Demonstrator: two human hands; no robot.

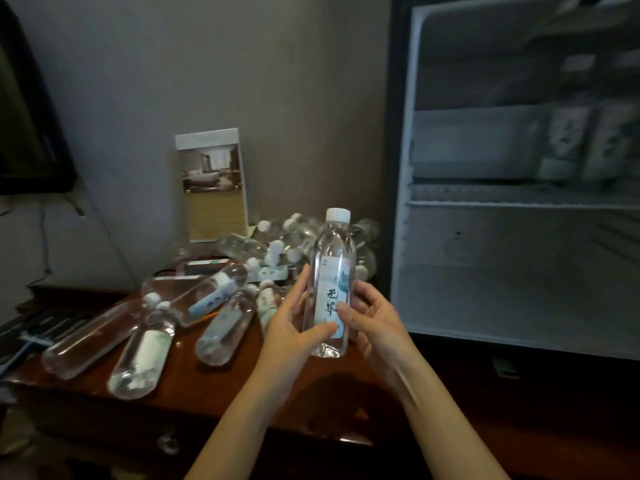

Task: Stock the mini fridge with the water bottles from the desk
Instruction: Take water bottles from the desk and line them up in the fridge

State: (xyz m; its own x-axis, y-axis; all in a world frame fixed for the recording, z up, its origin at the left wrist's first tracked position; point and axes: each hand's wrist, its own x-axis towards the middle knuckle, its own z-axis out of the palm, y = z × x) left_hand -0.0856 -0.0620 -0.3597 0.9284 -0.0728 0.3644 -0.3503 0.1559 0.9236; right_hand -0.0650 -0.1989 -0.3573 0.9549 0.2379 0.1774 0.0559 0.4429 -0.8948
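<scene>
I hold one clear water bottle (331, 271) upright above the desk, white cap on top, label facing me. My left hand (294, 327) wraps its lower left side and my right hand (372, 315) grips its right side. Several more water bottles (221, 327) lie on their sides on the brown wooden desk (194, 379), with a further heap (294, 237) by the wall. The open mini fridge (485, 271) stands to the right. Its wire shelf (502, 197) carries two labelled bottles (588, 140) at the far right.
A standing brochure card (212, 183) leans against the grey wall behind the bottles. A dark TV screen (27, 133) fills the upper left, with cables below it. Dark flat items (38, 327) lie on the desk's left end.
</scene>
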